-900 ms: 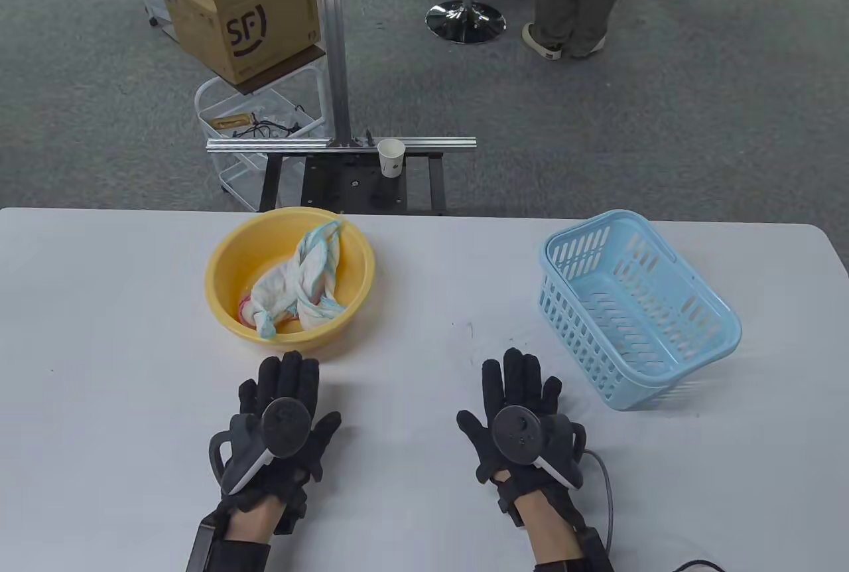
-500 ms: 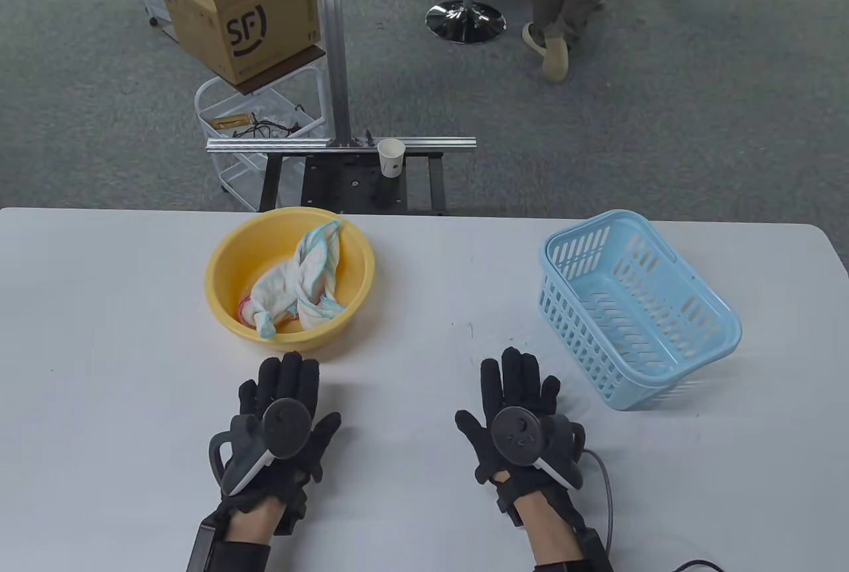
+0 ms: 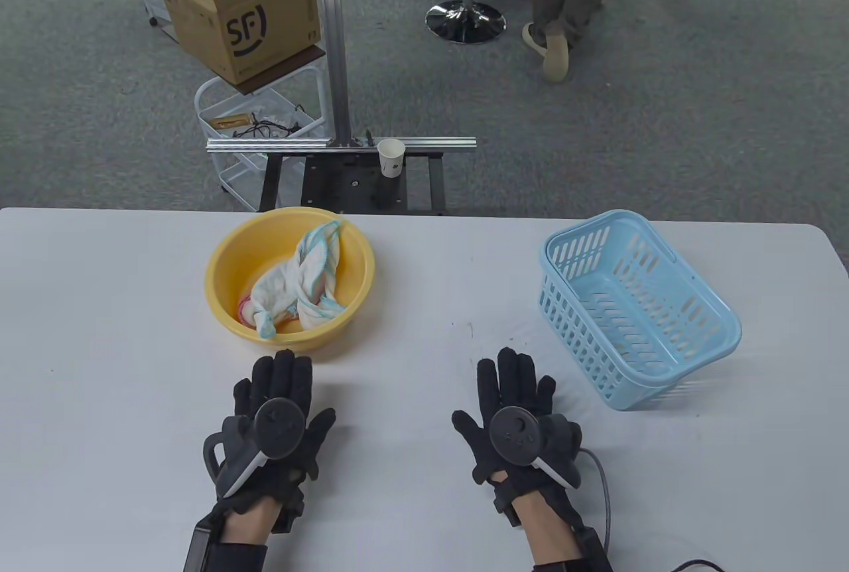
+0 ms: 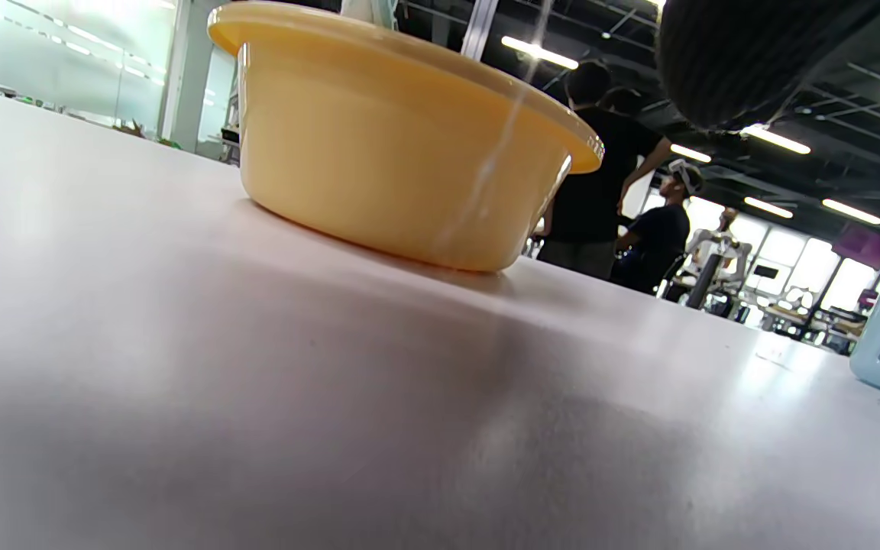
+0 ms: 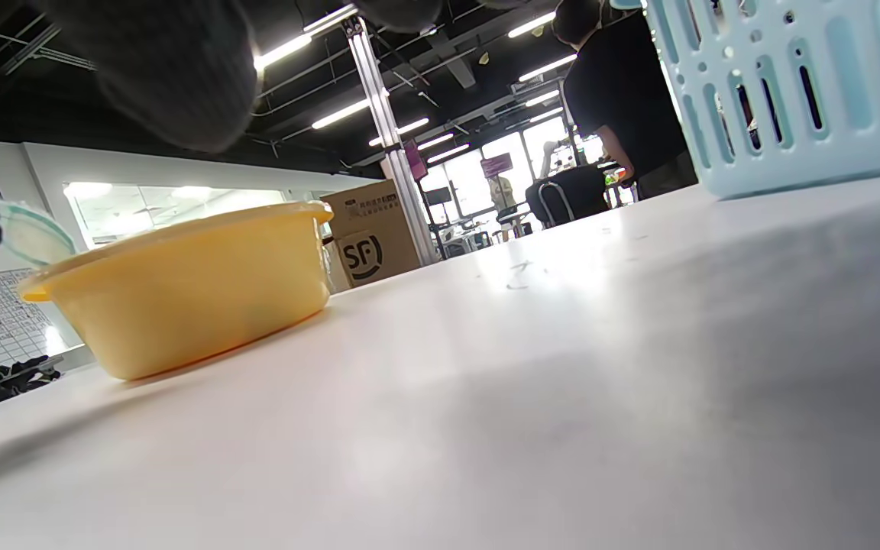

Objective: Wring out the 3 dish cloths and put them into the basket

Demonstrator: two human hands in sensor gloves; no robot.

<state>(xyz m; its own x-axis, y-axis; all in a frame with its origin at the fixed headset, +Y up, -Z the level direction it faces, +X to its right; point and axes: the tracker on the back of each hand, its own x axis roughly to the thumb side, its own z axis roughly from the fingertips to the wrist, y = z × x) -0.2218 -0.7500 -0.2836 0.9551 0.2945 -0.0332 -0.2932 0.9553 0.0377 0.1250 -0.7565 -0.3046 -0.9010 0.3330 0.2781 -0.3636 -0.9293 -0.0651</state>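
Cloths fill the basin; both hands' fingers spread flat; box reads "SF".

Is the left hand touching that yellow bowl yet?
Apart. The table view shows a strip of white table between the left hand fingertips and the yellow bowl rim.

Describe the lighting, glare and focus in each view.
Table view: even, soft light, sharp throughout, faint shadows under the basket and both hands. Left wrist view: the table is glossy with blurred reflections, a pale streak of glare crosses the yellow basin, and a dark out-of-focus fingertip sits top right. Right wrist view: ceiling strips bright, the near tabletop soft, blurred glove at top left.
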